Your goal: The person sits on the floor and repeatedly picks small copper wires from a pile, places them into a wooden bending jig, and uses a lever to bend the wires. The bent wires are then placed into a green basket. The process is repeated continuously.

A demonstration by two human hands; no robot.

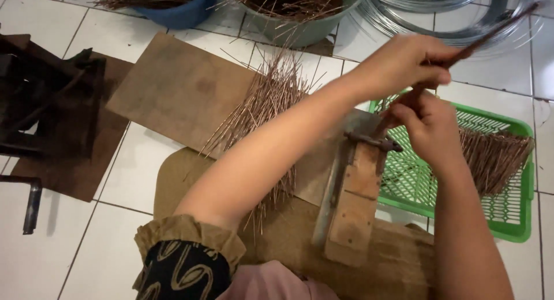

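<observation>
Two hands, left hand (404, 63), right hand (430, 130), grip on stick (490, 34), green basket (519, 219) rim close below

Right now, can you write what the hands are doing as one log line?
left hand: grips thin stick | right hand: pinches stick's lower end | below: wooden jig | right: green basket of sticks
</observation>
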